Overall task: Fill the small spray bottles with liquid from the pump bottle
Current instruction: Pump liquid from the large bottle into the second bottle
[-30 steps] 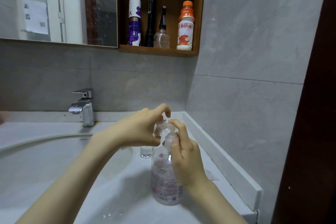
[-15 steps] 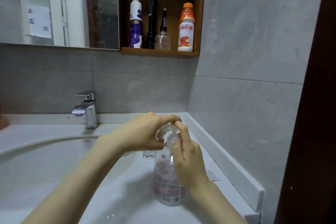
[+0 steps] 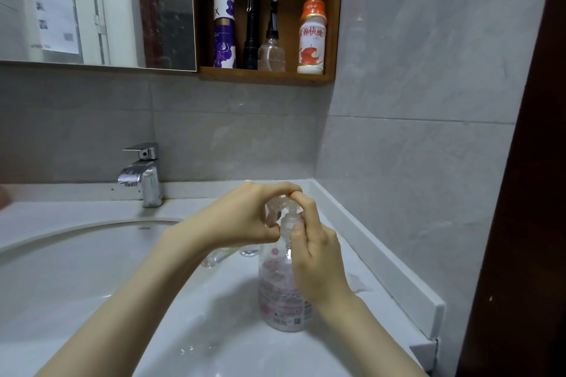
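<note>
We see pump bottle point(image 3: 283, 297) upright on counter point(image 3: 214, 333), R of sink basin point(image 3: 76, 269), near side wall point(image 3: 398, 162). R hand point(image 3: 317, 257) wraps its neck, index tip on pump head. L hand point(image 3: 242, 217) pinches small clear spray bottle point(image 3: 272, 208), tilted at nozzle; can't tell if touching. More clear items point(image 3: 249, 251) sit on counter behind L wrist.

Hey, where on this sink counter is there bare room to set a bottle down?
Free: the wet counter in front of the pump bottle, and the strip between the faucet and the left hand. Crowded: behind the pump bottle, where small clear bottles stand, and the shelf.
</note>
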### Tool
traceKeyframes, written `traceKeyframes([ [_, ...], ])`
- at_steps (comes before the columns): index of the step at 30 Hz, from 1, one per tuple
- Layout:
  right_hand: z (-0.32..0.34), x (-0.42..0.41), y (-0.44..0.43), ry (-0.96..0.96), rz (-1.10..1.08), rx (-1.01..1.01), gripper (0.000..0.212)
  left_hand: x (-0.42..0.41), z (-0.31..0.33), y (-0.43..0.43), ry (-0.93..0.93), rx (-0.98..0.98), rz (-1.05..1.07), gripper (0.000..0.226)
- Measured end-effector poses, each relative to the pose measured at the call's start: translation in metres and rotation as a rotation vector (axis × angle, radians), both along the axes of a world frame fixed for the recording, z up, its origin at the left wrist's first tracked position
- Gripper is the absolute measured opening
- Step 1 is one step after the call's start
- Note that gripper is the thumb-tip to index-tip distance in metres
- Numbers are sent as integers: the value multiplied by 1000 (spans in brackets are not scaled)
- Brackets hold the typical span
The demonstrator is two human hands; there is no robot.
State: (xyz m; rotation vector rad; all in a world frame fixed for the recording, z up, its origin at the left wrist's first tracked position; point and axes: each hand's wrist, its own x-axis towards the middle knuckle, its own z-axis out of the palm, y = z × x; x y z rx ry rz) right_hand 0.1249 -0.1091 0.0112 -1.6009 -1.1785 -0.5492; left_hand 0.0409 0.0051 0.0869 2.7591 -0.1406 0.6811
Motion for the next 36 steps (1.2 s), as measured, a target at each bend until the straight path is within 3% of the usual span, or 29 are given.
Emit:
traceKeyframes([
  [16, 2, -2, 0, 9, 11, -20, 42, -4, 22, 1, 152, -70, -44, 53],
  [36, -1, 0, 2, 8, -1, 12, 36, 2, 6, 3, 59, -103, -52, 56],
])
